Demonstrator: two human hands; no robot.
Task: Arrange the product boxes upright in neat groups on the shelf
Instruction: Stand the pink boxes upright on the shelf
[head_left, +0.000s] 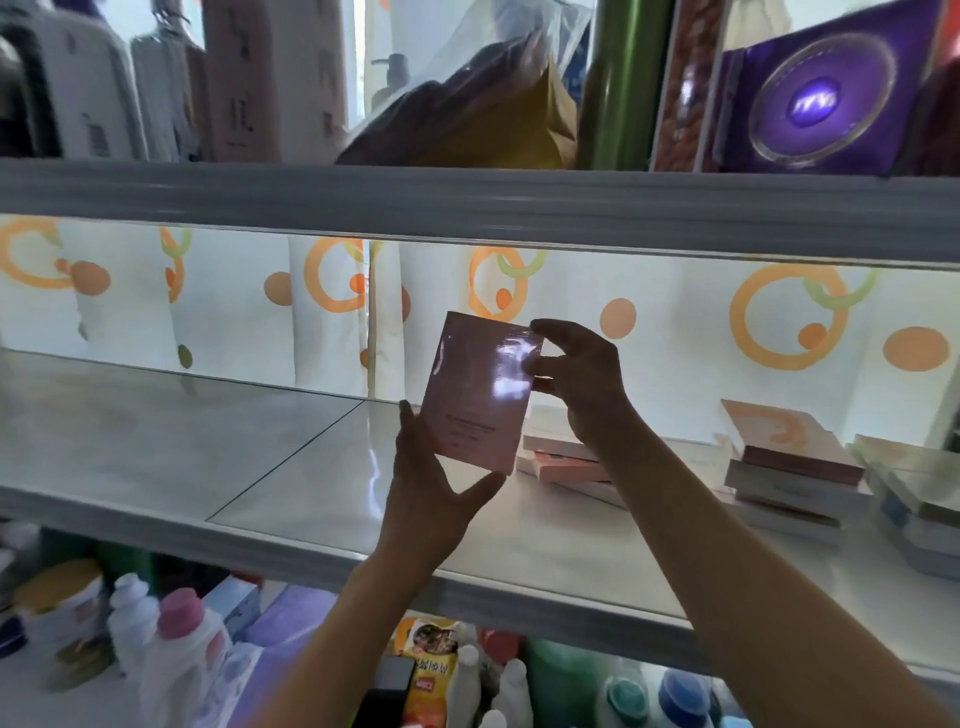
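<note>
Flat pink cardboard product box (478, 392), glossy film wrap, held upright above the white tiled shelf (291, 457). Left hand (434, 493) cups the lower corner, fingers spread against it; right hand (582, 374) pinches the upper right edge. Judged light, stiff and slippery: grip by the edges, not the faces. Stacked pink boxes (566, 457) lie flat behind.

One view only — a wide-angle camera on the person's head, facing forward and slightly down into the open middle shelf (156, 441) from close by. The shelf above crosses the top of the frame, bottles on a lower level (182, 649) fill the bottom, and straight edges bow outward.
</note>
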